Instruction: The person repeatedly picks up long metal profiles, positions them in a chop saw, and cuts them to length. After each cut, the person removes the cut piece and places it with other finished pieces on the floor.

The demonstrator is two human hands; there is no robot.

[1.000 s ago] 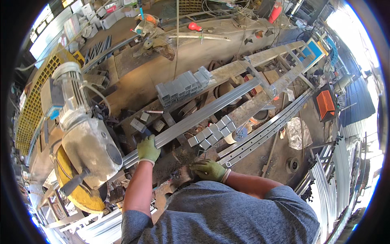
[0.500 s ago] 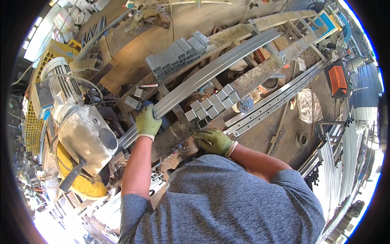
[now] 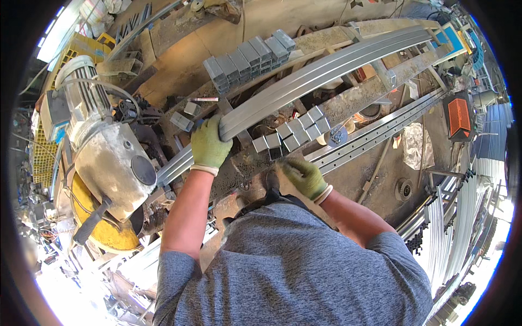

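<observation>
My left hand, in a green work glove, is closed over the near end of several long silver metal tubes lying side by side across the bench. My gloved right hand hovers at the front edge of the bench, its fingers loosely bent and apart, with nothing visible in them; they are slightly blurred. Just beyond its fingertips sits a row of short cut square tubes, open ends facing me. A bigger stack of short cut tubes stands farther back.
On the left a cut-off saw has a grey motor, yellow guard and black handle. Two small tube pieces lie near it. Perforated metal bars run along the right, beside a cup of screws. An orange-and-black box stands far right.
The long tubes have slid away to the far right, with my left hand still on their near end. My right hand has shifted right and slightly forward. The whole view has moved a little.
</observation>
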